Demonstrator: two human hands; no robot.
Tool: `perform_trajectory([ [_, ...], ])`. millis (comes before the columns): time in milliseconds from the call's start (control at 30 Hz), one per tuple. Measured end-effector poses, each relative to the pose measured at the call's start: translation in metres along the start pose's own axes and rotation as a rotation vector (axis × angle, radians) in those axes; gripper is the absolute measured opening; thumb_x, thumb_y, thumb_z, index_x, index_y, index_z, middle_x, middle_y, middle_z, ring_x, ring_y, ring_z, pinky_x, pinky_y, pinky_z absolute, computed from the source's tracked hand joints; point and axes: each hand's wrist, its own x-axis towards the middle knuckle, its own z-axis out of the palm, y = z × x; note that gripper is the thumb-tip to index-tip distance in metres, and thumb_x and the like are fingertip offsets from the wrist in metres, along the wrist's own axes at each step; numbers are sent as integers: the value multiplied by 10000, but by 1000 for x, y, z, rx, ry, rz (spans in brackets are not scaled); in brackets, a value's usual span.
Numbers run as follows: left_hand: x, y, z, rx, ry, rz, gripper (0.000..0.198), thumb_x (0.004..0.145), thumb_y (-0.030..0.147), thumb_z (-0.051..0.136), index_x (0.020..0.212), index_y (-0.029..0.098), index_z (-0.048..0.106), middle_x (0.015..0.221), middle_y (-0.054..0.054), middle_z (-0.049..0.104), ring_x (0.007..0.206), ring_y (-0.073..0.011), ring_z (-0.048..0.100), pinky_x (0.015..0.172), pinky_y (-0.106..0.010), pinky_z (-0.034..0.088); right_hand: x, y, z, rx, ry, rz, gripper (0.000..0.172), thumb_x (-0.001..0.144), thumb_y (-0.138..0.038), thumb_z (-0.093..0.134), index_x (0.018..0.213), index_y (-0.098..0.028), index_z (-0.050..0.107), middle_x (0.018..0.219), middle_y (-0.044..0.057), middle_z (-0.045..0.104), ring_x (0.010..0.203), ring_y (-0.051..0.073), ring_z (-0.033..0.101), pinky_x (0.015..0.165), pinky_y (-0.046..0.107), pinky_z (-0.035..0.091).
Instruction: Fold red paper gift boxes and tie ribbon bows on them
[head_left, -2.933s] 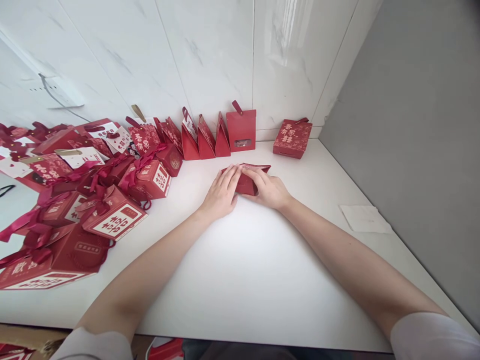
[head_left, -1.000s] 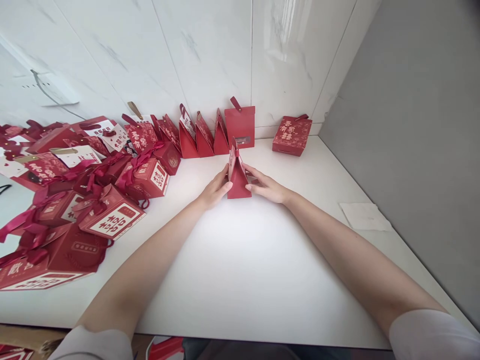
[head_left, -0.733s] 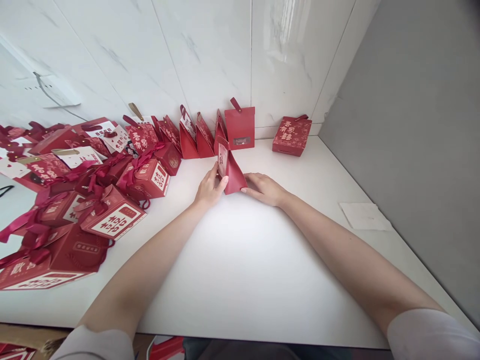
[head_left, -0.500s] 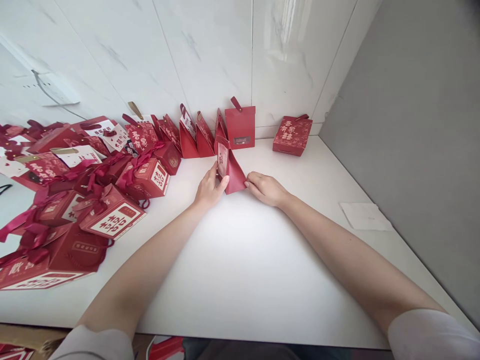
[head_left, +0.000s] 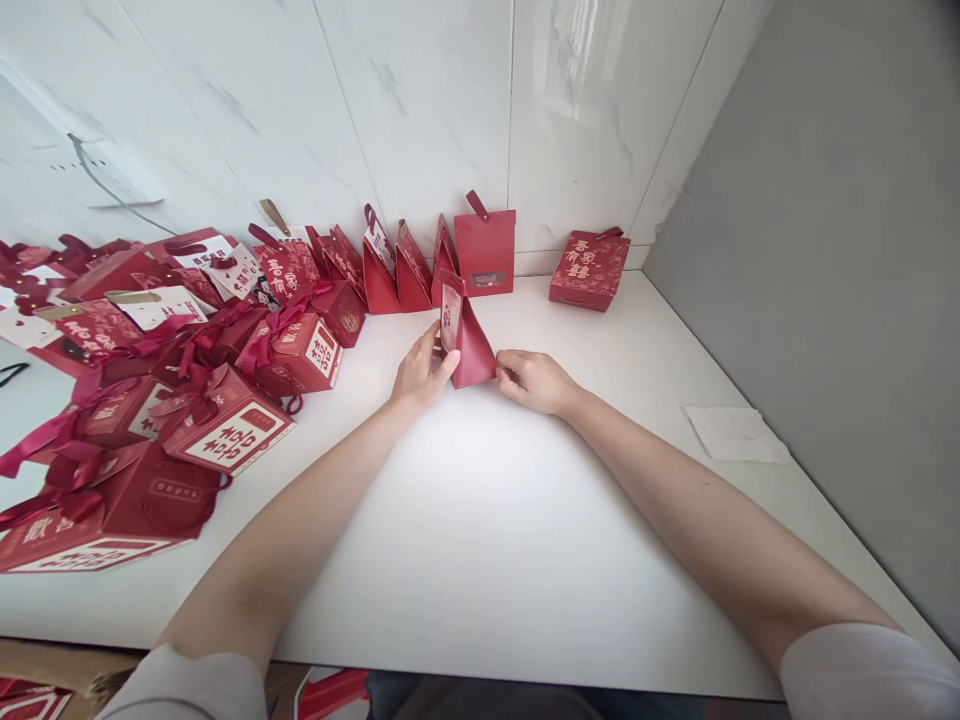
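A small red gift box (head_left: 474, 348) with a tapered, tent-like shape stands on the table between my hands. Its printed white-and-red face is turned to the left and its plain triangular side toward me. My left hand (head_left: 422, 370) grips it from the left, thumb on the near edge and fingers behind the printed face. At the lower right corner, my right hand (head_left: 534, 380) is closed with bent fingers pinching the box's edge. Just behind stand another red gift box with a small window (head_left: 484, 250) and a row of tapered red boxes (head_left: 412, 270).
Many red gift boxes with ribbons (head_left: 229, 425) crowd the left of the white table (head_left: 450, 560). One red box (head_left: 589, 268) leans back near the wall at right. A white paper (head_left: 735, 434) lies by the grey partition (head_left: 840, 270). A cardboard box (head_left: 67, 665) is below the front edge.
The view has shifted slightly. My right fingers have curled in more at the box's right corner; my left hand keeps its hold, and the box stays about where it was.
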Motion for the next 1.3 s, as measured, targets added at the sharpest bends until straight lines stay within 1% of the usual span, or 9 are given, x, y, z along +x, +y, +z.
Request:
perform_trajectory([
  [300, -1, -2, 2, 20, 11, 18, 784, 839, 671, 468, 1460, 205, 362, 1273, -142, 591, 1083, -284, 610, 904, -433, 494, -1, 0, 1, -98, 25, 0, 103, 839, -208, 427, 751, -218, 480, 748, 26, 614, 624, 166, 514, 584, 266, 324],
  [500, -2, 1, 3, 28, -12, 9, 803, 852, 668, 450, 1478, 184, 316, 1317, -166, 558, 1167, -306, 563, 947, -466, 467, 0, 11, -4, -5, -91, -35, 55, 801, -222, 515, 753, -216, 488, 712, 0, 602, 599, 151, 516, 592, 260, 350],
  [600, -2, 0, 3, 9, -14, 34, 785, 863, 663, 436, 1480, 194, 312, 1335, -161, 546, 1184, -299, 553, 965, -459, 454, 1, 13, -4, 9, -118, -47, 165, 869, -333, 528, 760, -211, 508, 711, 9, 599, 625, 160, 534, 610, 267, 365],
  [733, -1, -5, 3, -49, -28, 44, 808, 839, 675, 472, 1477, 211, 300, 1329, -151, 551, 1159, -289, 569, 965, -447, 451, 0, 12, -3, 12, -96, -12, 367, 992, -432, 349, 764, -210, 530, 734, 32, 604, 668, 175, 547, 643, 285, 375],
  [833, 2, -8, 3, -162, 1, -13, 720, 850, 686, 443, 1384, 204, 411, 1179, -118, 639, 1052, -265, 619, 923, -426, 471, -1, 15, -2, 45, -96, 38, 407, 1001, -464, 312, 762, -217, 528, 732, 29, 606, 665, 182, 553, 639, 294, 382],
  [967, 5, -8, 2, -301, 174, -170, 498, 889, 645, 414, 1036, 206, 597, 956, -56, 687, 933, -226, 648, 859, -369, 493, 1, 23, 2, 33, 40, 97, 301, 964, -444, 410, 825, -218, 550, 830, 59, 644, 788, 233, 589, 742, 356, 419],
  [1100, 6, -5, 3, -260, 218, -124, 410, 845, 596, 541, 776, 198, 606, 892, -43, 647, 924, -209, 626, 845, -331, 500, 3, 26, 5, 110, 236, 136, 169, 929, -380, 472, 976, -229, 532, 1058, 97, 660, 997, 291, 594, 891, 442, 411],
  [1167, 7, -6, 3, -257, 211, -74, 382, 833, 565, 575, 765, 193, 622, 959, -56, 645, 992, -213, 615, 892, -331, 492, 3, 23, 3, 229, 312, 192, 172, 961, -407, 418, 975, -251, 488, 1076, 85, 671, 1009, 288, 609, 881, 440, 426],
  [1300, 7, -7, 2, -476, 129, -45, 419, 865, 561, 526, 1007, 191, 664, 1135, -81, 671, 1122, -235, 606, 980, -368, 470, -1, 15, -3, 367, 439, 209, 242, 992, -476, 340, 917, -269, 441, 1149, 64, 680, 1059, 273, 613, 925, 437, 418],
])
